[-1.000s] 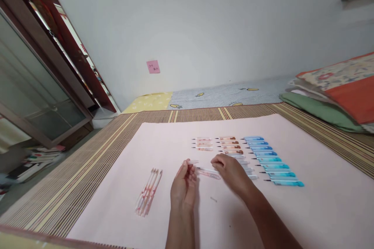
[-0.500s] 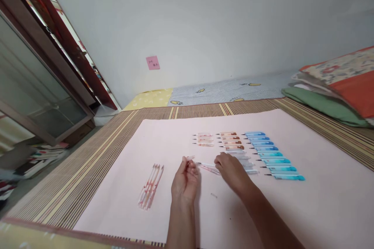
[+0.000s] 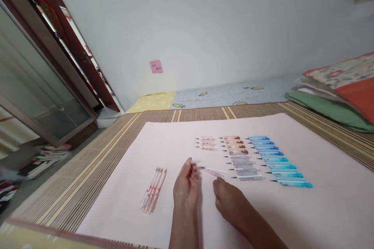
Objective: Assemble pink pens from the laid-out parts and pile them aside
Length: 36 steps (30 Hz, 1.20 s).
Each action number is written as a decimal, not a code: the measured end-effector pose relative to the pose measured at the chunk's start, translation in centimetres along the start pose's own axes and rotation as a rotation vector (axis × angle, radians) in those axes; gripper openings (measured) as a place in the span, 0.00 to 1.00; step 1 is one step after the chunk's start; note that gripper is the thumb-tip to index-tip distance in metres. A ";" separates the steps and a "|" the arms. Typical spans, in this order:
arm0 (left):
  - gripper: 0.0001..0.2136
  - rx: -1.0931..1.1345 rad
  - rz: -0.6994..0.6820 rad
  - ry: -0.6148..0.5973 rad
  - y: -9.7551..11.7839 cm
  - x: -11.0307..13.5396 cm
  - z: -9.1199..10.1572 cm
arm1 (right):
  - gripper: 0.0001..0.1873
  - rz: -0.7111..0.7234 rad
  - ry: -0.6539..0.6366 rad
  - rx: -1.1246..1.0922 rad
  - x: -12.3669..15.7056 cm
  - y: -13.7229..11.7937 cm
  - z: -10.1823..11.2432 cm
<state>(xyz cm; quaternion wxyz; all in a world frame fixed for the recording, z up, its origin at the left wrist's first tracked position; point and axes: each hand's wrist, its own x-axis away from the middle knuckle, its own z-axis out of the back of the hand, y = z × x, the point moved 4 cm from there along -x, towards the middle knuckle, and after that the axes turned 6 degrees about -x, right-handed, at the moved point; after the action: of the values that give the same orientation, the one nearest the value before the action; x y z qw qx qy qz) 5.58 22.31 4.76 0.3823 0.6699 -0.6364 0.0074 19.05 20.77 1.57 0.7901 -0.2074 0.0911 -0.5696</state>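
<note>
My left hand (image 3: 187, 186) is turned palm up, its thumb and fingers pinching a small translucent pen part (image 3: 195, 162). To its right lie a white refill with a dark tip (image 3: 214, 170) and a pink-patterned pen barrel (image 3: 215, 173), both on the pink sheet. My right hand (image 3: 229, 198) is closed, its fingertips just below the end of that barrel; whatever they pinch is hidden. Beyond the hands, pen parts are laid out in columns: pink barrels (image 3: 208, 144), brown ones (image 3: 235, 146), grey ones (image 3: 247, 168) and blue ones (image 3: 280, 161), with refills beside them.
Several pink-patterned pens (image 3: 154, 190) lie together at left on the pink sheet (image 3: 117, 202). A striped mat (image 3: 87, 167) is underneath. Folded cloths and a cushion (image 3: 344, 85) sit at the back right. A pink note (image 3: 156, 66) is stuck to the wall.
My right hand has come from the grey pen parts down toward me, beside the pink barrel. The small clear piece on the sheet no longer shows. My left hand stays nearly still.
</note>
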 end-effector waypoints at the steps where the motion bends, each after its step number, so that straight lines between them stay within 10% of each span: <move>1: 0.09 -0.025 -0.025 -0.014 0.0 0.0 0.0 | 0.15 0.002 0.008 -0.003 0.0 0.0 0.0; 16: 0.08 0.008 0.131 -0.031 -2.4 0.6 -0.9 | 0.18 -0.019 0.616 -1.282 -0.5 1.5 5.6; 36: 0.08 -0.008 0.106 -0.088 -2.8 1.3 -1.4 | 0.08 0.327 0.763 -0.740 0.4 -1.2 7.6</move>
<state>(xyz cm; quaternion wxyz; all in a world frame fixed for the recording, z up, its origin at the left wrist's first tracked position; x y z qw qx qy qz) 8.88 21.71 5.02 0.3556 0.6332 -0.6874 -0.0044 21.07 21.76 8.94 0.6535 -0.2335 0.5957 -0.4044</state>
